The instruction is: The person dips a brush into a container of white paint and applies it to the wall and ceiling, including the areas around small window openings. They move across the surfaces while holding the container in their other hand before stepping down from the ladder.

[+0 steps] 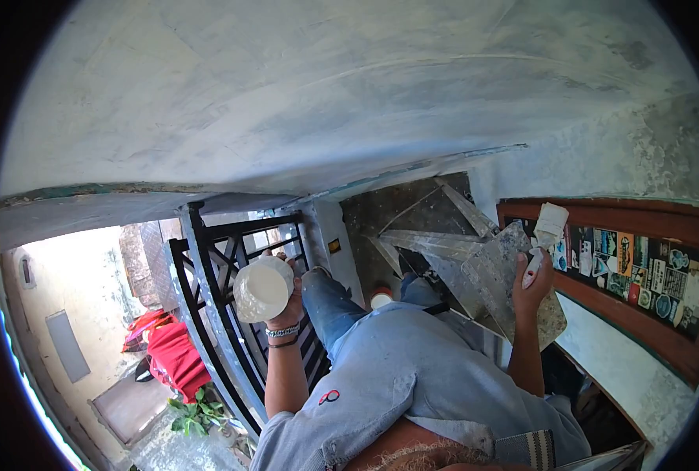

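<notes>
My left hand [289, 304] is closed around a round, pale tub [261, 291] splashed with white; whitish material shows inside it. A bracelet and a dark band sit on that wrist. On the other side, my right hand [534, 284] grips the handle of a wide paintbrush [551, 223], its head coated in white and pointing up. Both hands are apart, at either side of my body, below the patchy grey-white ceiling [286, 94].
A dark metal railing [235, 306] runs at the left, with red cloth [178, 357] and a green plant [198, 410] beyond it. Spattered boards [483, 271] stand near my right hand. A sticker-covered panel [640, 271] in a brown frame is at the right.
</notes>
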`<state>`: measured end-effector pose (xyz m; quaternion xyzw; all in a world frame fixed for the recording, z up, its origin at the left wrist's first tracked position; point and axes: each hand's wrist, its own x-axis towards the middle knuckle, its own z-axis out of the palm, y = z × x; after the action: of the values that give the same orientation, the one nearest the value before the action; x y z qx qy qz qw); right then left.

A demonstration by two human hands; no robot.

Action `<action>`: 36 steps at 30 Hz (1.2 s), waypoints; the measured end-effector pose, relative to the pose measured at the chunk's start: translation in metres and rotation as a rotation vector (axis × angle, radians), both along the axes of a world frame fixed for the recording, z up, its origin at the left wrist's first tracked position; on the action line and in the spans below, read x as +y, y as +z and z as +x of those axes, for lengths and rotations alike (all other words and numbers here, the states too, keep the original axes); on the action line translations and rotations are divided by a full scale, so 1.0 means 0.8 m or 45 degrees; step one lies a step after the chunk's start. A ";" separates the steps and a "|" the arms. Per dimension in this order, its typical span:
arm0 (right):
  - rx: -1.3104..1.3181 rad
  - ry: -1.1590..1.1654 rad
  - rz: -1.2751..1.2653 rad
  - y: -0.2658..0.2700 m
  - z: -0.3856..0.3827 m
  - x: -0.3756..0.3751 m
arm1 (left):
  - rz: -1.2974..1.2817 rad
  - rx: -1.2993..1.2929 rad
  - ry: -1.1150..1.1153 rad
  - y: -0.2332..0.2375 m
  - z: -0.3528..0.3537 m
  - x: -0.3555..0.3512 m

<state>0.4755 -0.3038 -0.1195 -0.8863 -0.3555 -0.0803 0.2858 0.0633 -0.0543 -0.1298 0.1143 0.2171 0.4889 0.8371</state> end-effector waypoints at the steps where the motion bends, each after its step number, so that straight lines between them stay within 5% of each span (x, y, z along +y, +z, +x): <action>1: -0.011 0.001 0.005 0.000 0.001 -0.002 | 0.012 0.001 -0.004 -0.001 -0.002 0.002; 14: -0.067 -0.039 -0.088 -0.010 -0.009 -0.055 | 0.022 -0.073 -0.100 0.009 -0.016 0.012; 26: 0.207 -0.036 -0.054 -0.002 -0.004 -0.038 | -0.086 -0.068 -0.019 -0.021 -0.003 -0.037; 36: 0.041 0.123 -0.022 -0.004 0.023 0.003 | -0.191 -0.090 -0.173 0.000 0.128 -0.073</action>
<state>0.4939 -0.3011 -0.1225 -0.8717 -0.3939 -0.0490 0.2873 0.1656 -0.1127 -0.1298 0.0485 0.2153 0.4170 0.8817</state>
